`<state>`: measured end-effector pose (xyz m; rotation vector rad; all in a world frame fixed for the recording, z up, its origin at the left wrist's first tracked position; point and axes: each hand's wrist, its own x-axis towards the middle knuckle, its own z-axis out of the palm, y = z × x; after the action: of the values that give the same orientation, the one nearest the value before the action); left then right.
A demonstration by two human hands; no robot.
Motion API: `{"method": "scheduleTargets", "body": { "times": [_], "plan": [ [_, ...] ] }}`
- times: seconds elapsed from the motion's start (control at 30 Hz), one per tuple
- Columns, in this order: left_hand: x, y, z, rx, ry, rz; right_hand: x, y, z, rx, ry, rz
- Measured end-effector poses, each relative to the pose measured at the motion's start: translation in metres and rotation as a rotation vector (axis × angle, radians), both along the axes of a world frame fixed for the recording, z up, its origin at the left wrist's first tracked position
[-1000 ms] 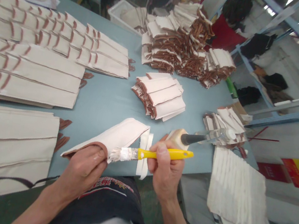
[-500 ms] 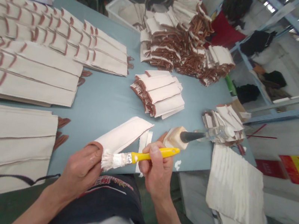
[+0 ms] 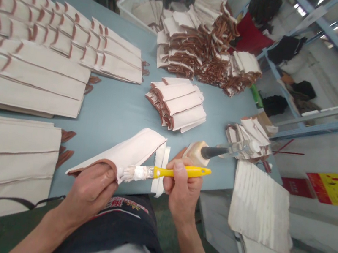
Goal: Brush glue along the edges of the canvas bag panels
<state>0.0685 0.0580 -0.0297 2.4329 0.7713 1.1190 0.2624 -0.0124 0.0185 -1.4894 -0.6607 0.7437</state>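
My right hand (image 3: 182,190) is closed round the yellow handle of a glue brush (image 3: 164,172). Its white, glue-laden bristles touch the near end of a cream fabric piece with a brown edge (image 3: 126,152). That piece lies at the front edge of the blue table (image 3: 117,109). My left hand (image 3: 91,189) is closed on the near brown-edged end of the piece and holds it down. A glue pot with a black-handled brush in it (image 3: 198,151) stands just behind my right hand.
Rows of overlapped cream pieces (image 3: 38,59) cover the left of the table. A small stack (image 3: 177,104) lies in the middle, big piles (image 3: 208,43) at the back, another small pile (image 3: 249,135) at right. A glue-smeared board (image 3: 258,209) sits lower right.
The brush swept down toward me across the piece's near end, then back up. The fabric piece shifted slightly under my left hand.
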Motion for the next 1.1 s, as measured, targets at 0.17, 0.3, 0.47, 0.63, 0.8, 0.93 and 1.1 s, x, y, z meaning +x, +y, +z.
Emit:
{"method": "scheduleTargets", "body": {
  "times": [0.17, 0.3, 0.47, 0.63, 0.8, 0.93, 1.1],
  "plan": [
    [-0.001, -0.002, -0.005, 0.058, 0.034, -0.029, 0.015, 0.009, 0.007, -0.021, -0.165, 0.021],
    [0.001, -0.005, -0.011, 0.067, 0.03, -0.058, 0.02, 0.01, 0.008, -0.121, -0.15, 0.07],
    [0.003, -0.009, -0.014, 0.097, 0.037, -0.08, 0.009, 0.009, 0.022, -0.162, -0.295, 0.159],
    [0.001, -0.009, -0.017, 0.096, 0.045, -0.075, -0.014, 0.0, 0.035, -0.069, -0.41, 0.21],
    [-0.001, -0.009, -0.016, 0.069, 0.045, -0.049, -0.018, -0.016, 0.031, -0.042, -0.273, 0.202],
    [0.002, -0.012, -0.01, -0.065, -0.041, -0.019, -0.006, -0.016, 0.018, 0.004, -0.084, 0.126],
    [0.007, -0.01, 0.0, -0.666, -0.134, 0.151, 0.015, -0.007, -0.01, 0.148, 0.018, -0.1]
  ]
}}
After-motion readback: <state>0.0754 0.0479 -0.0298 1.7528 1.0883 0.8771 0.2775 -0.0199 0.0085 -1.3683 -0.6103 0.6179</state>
